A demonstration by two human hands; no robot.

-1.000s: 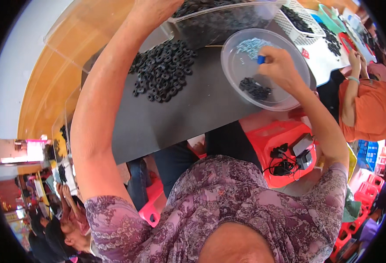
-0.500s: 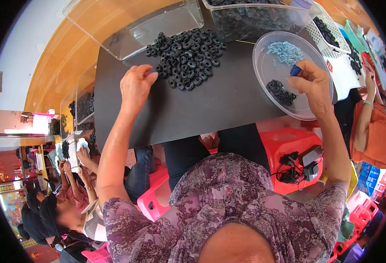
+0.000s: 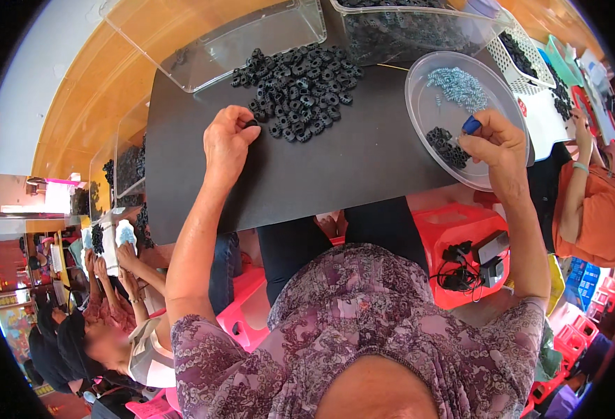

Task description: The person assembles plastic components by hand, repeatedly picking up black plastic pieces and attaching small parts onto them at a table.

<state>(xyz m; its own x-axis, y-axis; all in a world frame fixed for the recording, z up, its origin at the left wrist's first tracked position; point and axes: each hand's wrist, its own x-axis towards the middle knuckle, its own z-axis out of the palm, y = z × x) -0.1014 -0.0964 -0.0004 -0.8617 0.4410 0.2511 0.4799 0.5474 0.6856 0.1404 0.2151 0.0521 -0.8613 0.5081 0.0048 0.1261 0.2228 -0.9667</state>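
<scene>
- So, L hand now has a black pc pinched btwn thumb & fingers; half a sec ago no pc showed there.
- That pc is just off the near-left edge of the pile of black parts, on the dark tabletop. Pile itself looks abt the same.
- R hand has dipped a bit; it's over the round clear tray, fingertips right by the small dark cluster.
- R fingers & thumb drawn close, w/ a blue item at the tips; worn or held, can't tell. Same for anything else in that grip: part-hidden, can't tell.
- Small pale-blue bits lie loose in tray's far part.
- My read: L is loaded w/ 1 pc, R is busy at the cluster; hands well apart, so nothing's being joined rn.
</scene>
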